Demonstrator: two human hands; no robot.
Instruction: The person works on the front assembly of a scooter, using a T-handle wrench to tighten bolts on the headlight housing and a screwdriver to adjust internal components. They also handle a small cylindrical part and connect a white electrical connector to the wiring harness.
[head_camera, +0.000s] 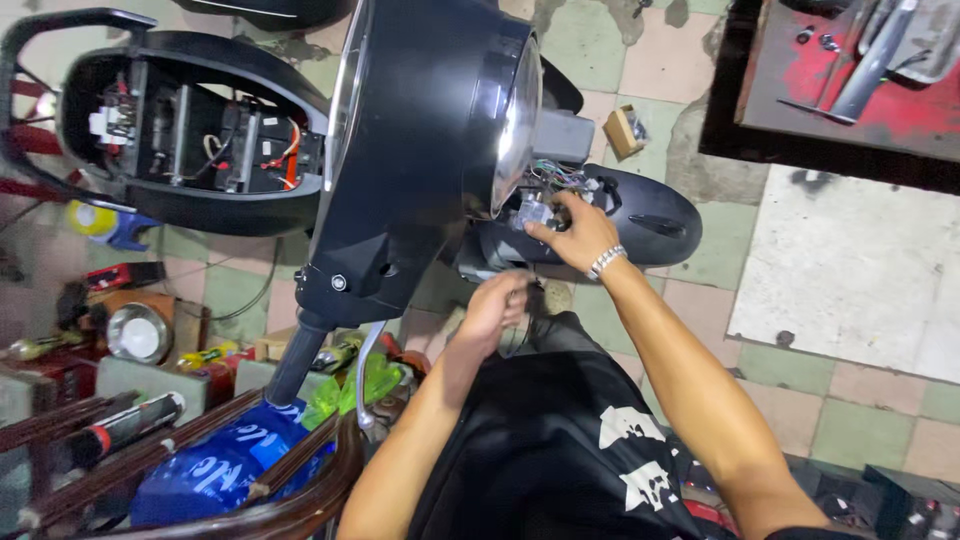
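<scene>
A black scooter head cover (420, 130) with a round headlight (517, 120) fills the upper middle. Behind the headlight hangs a bundle of coloured wires (555, 175) with a pale connector (535, 212). My right hand (580, 232), with a beaded bracelet on the wrist, has its fingers pinched on that connector and the wires. My left hand (497, 305) is lower, under the head cover, with its fingers curled; what it grips is hidden. The black front mudguard (650, 215) lies just beyond my right hand.
The scooter's open seat compartment (190, 140) with wiring is at upper left. Tools, a metal bowl (138, 333), a blue bag (225, 465) and a green rag (350, 390) crowd the lower left. A red-topped bench (860, 90) with metal parts stands at upper right on the tiled floor.
</scene>
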